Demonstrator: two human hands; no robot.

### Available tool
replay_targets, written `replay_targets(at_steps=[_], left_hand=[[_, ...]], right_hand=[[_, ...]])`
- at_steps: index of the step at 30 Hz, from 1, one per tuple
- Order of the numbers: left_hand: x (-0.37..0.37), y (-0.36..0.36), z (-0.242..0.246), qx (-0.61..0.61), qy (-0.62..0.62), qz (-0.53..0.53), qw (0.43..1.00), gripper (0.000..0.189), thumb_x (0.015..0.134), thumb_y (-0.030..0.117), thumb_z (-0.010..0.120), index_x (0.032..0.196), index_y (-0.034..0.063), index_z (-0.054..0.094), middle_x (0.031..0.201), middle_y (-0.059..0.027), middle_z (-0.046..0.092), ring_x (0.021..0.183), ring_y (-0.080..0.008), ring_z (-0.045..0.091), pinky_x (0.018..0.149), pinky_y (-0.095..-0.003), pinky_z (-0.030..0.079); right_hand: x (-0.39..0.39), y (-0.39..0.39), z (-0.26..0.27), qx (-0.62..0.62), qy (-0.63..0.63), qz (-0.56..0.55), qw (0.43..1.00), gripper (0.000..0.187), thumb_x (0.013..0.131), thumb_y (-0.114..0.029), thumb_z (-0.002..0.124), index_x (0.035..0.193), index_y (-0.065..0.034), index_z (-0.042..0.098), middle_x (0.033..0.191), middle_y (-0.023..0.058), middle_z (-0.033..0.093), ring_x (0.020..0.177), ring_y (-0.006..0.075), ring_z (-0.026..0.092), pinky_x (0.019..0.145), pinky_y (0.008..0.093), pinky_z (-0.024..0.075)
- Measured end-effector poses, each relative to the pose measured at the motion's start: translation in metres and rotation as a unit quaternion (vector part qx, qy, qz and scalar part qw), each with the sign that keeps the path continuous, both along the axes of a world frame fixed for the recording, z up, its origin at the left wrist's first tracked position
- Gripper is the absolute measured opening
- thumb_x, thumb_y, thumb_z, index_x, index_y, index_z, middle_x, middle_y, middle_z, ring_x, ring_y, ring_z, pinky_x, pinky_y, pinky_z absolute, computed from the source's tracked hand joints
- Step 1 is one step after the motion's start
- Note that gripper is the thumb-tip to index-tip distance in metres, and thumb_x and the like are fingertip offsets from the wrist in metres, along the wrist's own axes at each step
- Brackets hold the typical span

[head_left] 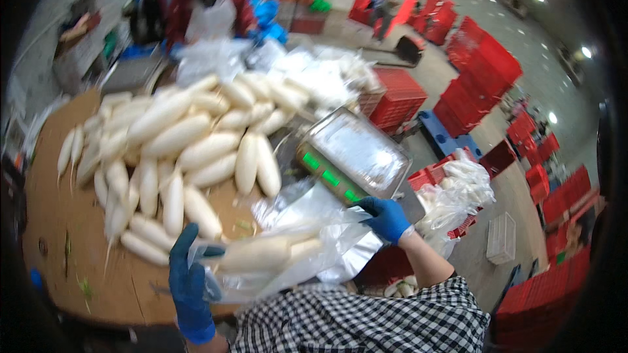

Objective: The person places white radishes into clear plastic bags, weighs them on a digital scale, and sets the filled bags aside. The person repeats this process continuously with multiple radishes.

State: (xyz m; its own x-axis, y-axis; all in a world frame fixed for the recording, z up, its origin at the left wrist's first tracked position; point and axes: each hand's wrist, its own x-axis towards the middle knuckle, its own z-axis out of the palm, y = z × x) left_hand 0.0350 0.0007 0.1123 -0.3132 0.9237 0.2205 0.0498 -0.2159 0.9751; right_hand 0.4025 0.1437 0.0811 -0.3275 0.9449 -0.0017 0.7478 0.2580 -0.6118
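Note:
A clear plastic bag (pixel 314 250) with several white daikon radishes (pixel 260 255) in it lies level in front of my body. My left hand (pixel 189 279), in a blue glove, is at the bag's left end, with some fingers spread and part of the film against them. My right hand (pixel 385 218), gloved too, pinches the bag's upper right edge beside the weighing scale (pixel 355 152). The scale has a metal pan and lit green displays. A heap of loose daikon (pixel 171 132) covers much of the brown table (pixel 59 240).
Clear plastic bags (pixel 314 71) are piled behind the heap. A red crate (pixel 397 98) stands past the scale; another red basket (pixel 429 174) at right holds bagged goods (pixel 458 186). Stacked red crates (pixel 483 83), a white crate (pixel 501 238) and people (pixel 387 5) are farther off.

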Motion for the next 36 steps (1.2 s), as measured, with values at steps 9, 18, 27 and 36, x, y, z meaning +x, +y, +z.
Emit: replay_targets(at_steps=[9, 18, 27, 36], left_hand=[[0.003, 0.005, -0.002, -0.030, -0.063, 0.044, 0.997, 0.057, 0.082, 0.021, 0.060, 0.130, -0.0033, 0.044, 0.102, -0.0105, 0.060, 0.080, -0.0157, 0.058, 0.080, -0.0272, 0.044], [0.059, 0.015, 0.008, -0.064, -0.072, -0.103, 0.990, 0.053, 0.084, 0.003, 0.057, 0.135, 0.0043, 0.042, 0.076, -0.0007, 0.056, 0.057, -0.0076, 0.048, 0.058, -0.0206, 0.046], [0.056, 0.017, 0.007, 0.000, 0.094, 0.032, 0.995, 0.043, 0.087, 0.009, 0.059, 0.128, 0.0023, 0.049, 0.083, -0.0069, 0.063, 0.062, -0.0110, 0.058, 0.060, -0.0237, 0.050], [0.012, -0.014, -0.033, -0.094, -0.145, 0.019, 0.985, 0.032, 0.093, 0.023, 0.053, 0.114, -0.0012, 0.057, 0.080, -0.0131, 0.065, 0.060, -0.0175, 0.062, 0.053, -0.0275, 0.053]], right_hand=[[-0.047, 0.003, 0.043, 0.329, 0.028, 0.021, 0.944, 0.030, 0.076, -0.007, 0.067, 0.104, -0.0153, 0.067, 0.086, 0.0098, 0.067, 0.074, 0.0284, 0.065, 0.066, 0.0323, 0.0521], [-0.110, -0.021, -0.029, 0.026, 0.267, 0.308, 0.913, 0.078, 0.084, -0.023, 0.065, 0.145, -0.0061, 0.020, 0.148, 0.0156, 0.026, 0.136, 0.0277, 0.026, 0.111, 0.0392, 0.0222], [-0.147, -0.022, -0.074, -0.305, 0.601, 0.072, 0.735, 0.022, 0.098, -0.017, 0.040, 0.106, -0.0080, 0.059, 0.098, 0.0027, 0.061, 0.086, 0.0129, 0.057, 0.082, 0.0275, 0.0470], [-0.075, 0.042, 0.083, -0.090, 0.679, 0.124, 0.718, 0.022, 0.099, -0.020, 0.039, 0.111, -0.0090, 0.053, 0.094, -0.0008, 0.054, 0.085, 0.0076, 0.053, 0.076, 0.0216, 0.0459]])
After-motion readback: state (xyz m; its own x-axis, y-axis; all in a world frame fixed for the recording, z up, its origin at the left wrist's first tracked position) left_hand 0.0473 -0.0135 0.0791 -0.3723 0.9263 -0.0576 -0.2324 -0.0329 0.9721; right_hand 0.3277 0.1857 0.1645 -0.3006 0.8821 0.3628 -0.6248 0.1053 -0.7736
